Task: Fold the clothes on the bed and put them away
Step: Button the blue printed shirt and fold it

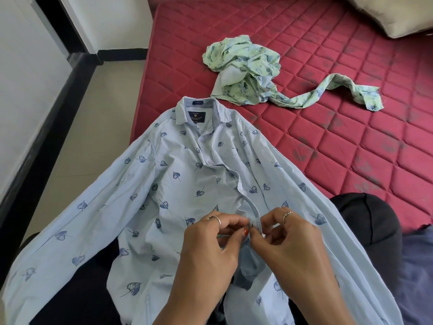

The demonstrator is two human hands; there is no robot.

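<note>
Pinching the front placket of the blue shirt (187, 184), both hands meet low in the view, close together. The left hand (210, 249) has its thumb and fingers curled onto the cloth edge beside the placket; a ring sits on one finger and the thumbnail is painted red. The right hand (290, 245), also ringed, nips the placket strip from the other side, its fingers bent inward. Whether a button lies between the fingertips is too small to tell.

The shirt, pale blue with dark leaf prints, lies face up, its collar on the edge of the bed (351, 141) and its lower part draped over the person's lap, sleeves spread to either side. Beyond the collar, a crumpled green shirt (243, 69) rests on the red quilted mattress, one sleeve trailing off to the right. A pillow (393, 15) lies at the far corner.
</note>
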